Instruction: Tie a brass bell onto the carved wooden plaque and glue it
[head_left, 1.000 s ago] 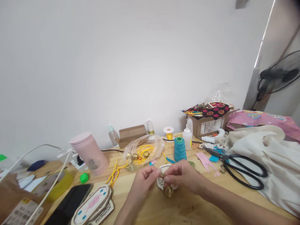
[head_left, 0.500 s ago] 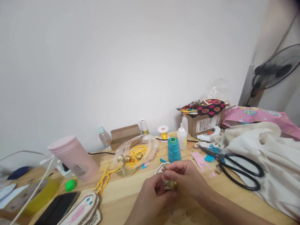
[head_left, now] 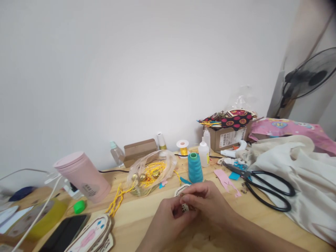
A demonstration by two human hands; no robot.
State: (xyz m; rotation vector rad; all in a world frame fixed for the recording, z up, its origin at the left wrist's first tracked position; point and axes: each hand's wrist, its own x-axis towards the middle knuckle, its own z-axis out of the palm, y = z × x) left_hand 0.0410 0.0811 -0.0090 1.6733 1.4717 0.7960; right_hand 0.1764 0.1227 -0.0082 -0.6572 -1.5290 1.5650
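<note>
Brass bell, showing earlier, now out of sight
In front of the teal thread cone (head_left: 195, 169), left hand (head_left: 169, 218) and right hand (head_left: 210, 204) meet, fingers curled (clamped or not, I cannot tell), partly covering the wooden piece (head_left: 180, 190)

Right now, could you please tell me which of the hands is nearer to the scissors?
The right hand: the scissors lie to its right, apart from it. The left hand is farther, on the right hand's other side from the scissors.
</note>
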